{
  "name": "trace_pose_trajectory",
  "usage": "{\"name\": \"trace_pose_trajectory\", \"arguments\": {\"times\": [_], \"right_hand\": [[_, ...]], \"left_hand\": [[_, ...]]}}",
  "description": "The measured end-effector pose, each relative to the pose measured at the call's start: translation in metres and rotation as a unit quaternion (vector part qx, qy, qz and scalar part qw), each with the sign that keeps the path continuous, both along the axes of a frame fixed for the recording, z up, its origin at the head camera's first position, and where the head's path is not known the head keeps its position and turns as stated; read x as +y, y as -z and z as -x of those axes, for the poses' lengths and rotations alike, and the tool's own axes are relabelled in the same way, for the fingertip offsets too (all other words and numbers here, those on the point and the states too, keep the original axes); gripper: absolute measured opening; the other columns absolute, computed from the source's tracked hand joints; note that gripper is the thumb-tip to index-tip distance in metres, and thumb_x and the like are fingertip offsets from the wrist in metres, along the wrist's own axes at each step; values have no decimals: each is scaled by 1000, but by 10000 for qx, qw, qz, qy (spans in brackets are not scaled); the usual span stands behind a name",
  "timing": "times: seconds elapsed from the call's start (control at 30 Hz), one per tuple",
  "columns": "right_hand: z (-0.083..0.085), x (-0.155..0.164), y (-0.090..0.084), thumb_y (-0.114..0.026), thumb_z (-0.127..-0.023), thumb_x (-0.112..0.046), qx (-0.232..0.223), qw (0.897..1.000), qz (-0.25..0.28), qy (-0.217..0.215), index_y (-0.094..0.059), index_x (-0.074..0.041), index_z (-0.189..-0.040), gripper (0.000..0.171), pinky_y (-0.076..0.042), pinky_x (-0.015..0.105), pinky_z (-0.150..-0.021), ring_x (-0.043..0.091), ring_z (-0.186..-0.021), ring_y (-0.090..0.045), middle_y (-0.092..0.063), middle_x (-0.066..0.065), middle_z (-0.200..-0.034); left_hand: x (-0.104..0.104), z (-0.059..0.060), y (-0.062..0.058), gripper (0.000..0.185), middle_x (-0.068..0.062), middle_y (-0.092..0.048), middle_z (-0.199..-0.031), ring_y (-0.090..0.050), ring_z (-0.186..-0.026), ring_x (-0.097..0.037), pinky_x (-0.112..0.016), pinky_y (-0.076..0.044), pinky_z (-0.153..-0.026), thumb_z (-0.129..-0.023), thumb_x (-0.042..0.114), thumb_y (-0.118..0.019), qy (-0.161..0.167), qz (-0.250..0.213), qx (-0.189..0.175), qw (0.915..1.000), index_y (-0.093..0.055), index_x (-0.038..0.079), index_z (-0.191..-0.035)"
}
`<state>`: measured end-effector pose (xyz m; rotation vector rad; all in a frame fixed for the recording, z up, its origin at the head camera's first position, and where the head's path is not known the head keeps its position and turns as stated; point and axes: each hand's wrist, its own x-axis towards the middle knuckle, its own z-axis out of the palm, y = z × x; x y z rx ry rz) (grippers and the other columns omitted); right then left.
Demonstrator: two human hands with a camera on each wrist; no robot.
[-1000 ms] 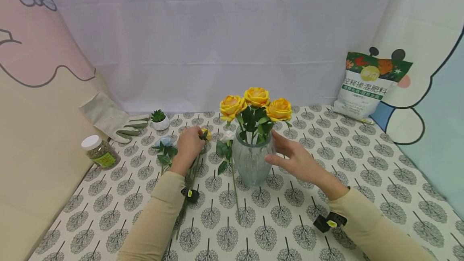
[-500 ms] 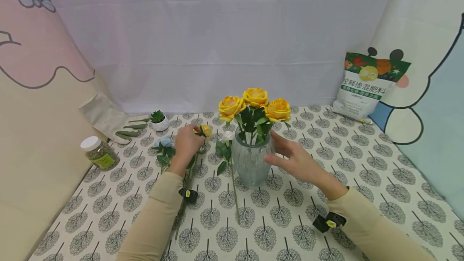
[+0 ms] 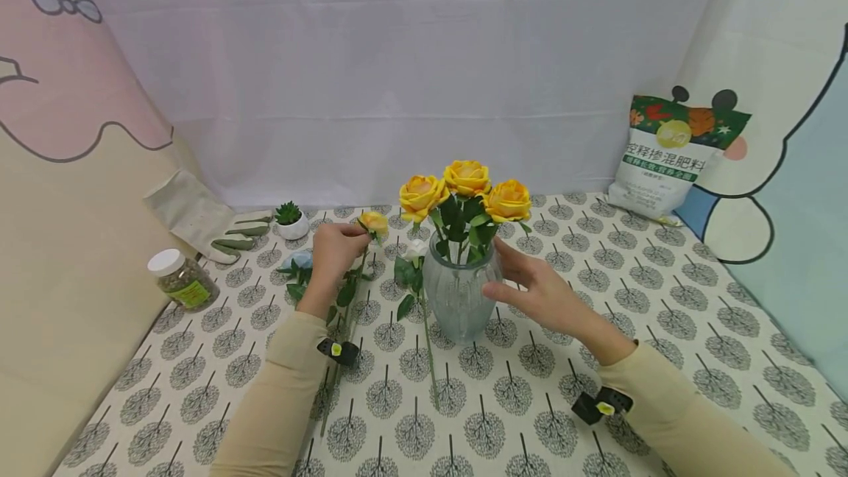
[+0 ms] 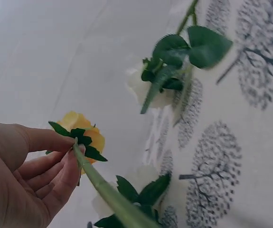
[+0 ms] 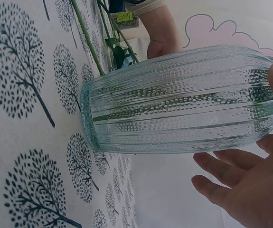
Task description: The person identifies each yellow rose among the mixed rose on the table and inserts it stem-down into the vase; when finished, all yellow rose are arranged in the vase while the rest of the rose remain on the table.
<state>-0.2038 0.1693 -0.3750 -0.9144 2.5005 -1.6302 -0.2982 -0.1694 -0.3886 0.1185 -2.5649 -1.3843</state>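
My left hand (image 3: 333,252) pinches a yellow rose (image 3: 374,223) on its green stem, thumb and fingertips just under the bloom (image 4: 96,137). The stem slants down toward me over other stems. Right of it stands a ribbed, clear glass vase (image 3: 464,304) with three yellow roses (image 3: 467,177) in it. My right hand (image 3: 539,289) rests at the vase's right side, thumb in front near the top, fingers extended and spread behind (image 5: 231,175). Between the left hand and the vase lies a white rose (image 3: 416,249) with a long stem. A blue rose (image 3: 298,260) lies left of the left hand.
A small potted succulent (image 3: 291,221) stands at the back left beside a pair of gloves (image 3: 199,213). Further left is a white-lidded jar (image 3: 184,282). A fertilizer bag (image 3: 669,160) leans at the back right. A white curtain (image 3: 344,94) closes off the patterned tablecloth (image 3: 530,418).
My left hand has raised the yellow rose a little off its place and drawn slightly back-left, so more of the bloom and stem shows. The right hand and vase have stayed put.
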Motion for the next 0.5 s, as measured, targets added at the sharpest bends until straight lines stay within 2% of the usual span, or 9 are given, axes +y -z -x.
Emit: {"name": "trace_pose_trajectory", "arguments": {"times": [0.1, 0.23, 0.33, 0.5], "right_hand": [[0, 0, 0, -69, -97, -31, -21, 10000, -14, 11, -21, 0, -157, 83, -38, 52, -110, 36, -131, -51, -35, 21, -155], [-1, 0, -1, -68, -97, -31, -39, 10000, -56, 37, -21, 0, -157, 82, -38, 52, -110, 36, -132, -51, -34, 21, -156], [-1, 0, -1, -68, -97, -31, -23, 10000, -82, 45, -21, 0, -157, 82, -38, 52, -110, 36, -131, -51, -34, 21, -156], [0, 0, -1, -68, -97, -33, 12, 9999, -104, 40, -21, 0, -157, 83, -38, 52, -110, 36, -131, -52, -34, 21, -156]], "left_hand": [[-2, -1, -7, 27, -19, -71, -109, -72, -88, -27, -37, -60, -79, -93, 14, -72, 167, -817, -282, 9961, -72, -2, -115], [-6, -1, -13, 34, -22, -66, -116, -70, -87, -21, -32, -60, -81, -94, 12, -71, 465, -1620, -535, 9842, -67, -5, -123], [-8, -2, -18, 36, -17, -66, -115, -68, -85, -14, -29, -60, -80, -95, 12, -71, 593, -2047, -752, 9741, -64, -4, -127], [-8, -5, -27, 40, -10, -65, -111, -68, -87, -12, -29, -59, -83, -94, 8, -72, 770, -2589, -948, 9581, -61, -5, -130]]}}
